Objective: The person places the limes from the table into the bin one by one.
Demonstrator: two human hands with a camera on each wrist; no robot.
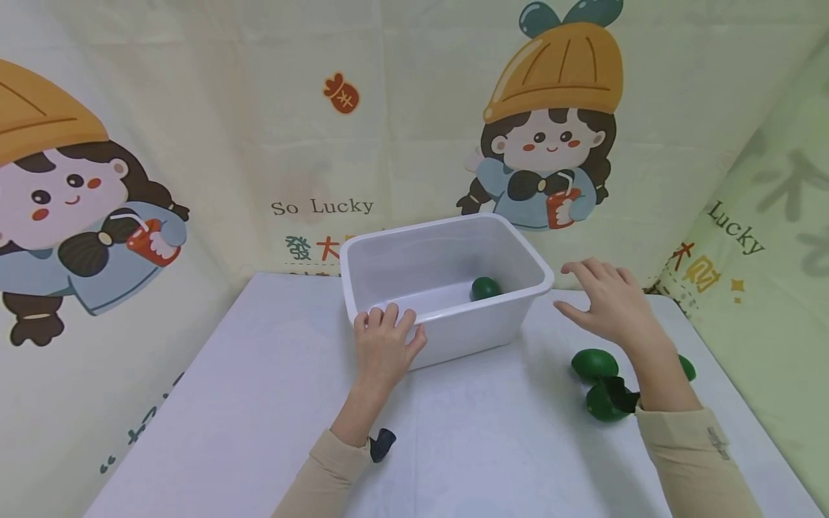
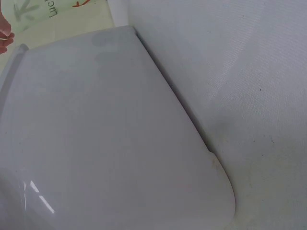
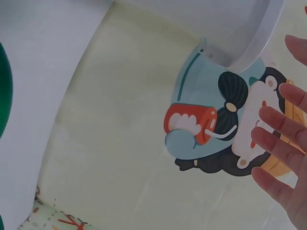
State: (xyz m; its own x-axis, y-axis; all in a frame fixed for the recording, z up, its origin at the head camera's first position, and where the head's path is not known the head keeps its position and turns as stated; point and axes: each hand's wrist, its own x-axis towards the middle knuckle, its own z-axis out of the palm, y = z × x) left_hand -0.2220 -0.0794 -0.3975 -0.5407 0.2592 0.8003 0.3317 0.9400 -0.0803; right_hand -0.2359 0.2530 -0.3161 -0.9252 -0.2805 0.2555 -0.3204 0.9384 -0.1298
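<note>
Bin [image 1: 447, 316] rim gripped at 7 o'clock by left hand [image 1: 383, 345]; right hand [image 1: 609, 306] held spread, empty, at 3 o'clock.

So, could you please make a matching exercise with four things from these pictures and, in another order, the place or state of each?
Things:
1. left hand
2. right hand
3. white rectangular plastic tub
4. round dark green fruit in the tub

Places or states:
A. lies inside the tub, near its right wall
B. open, fingers spread, in the air to the right of the tub
C. fingers rest over the tub's near rim
D. stands on the white table, in front of the cartoon backdrop

Pairs: 1-C, 2-B, 3-D, 4-A
</note>
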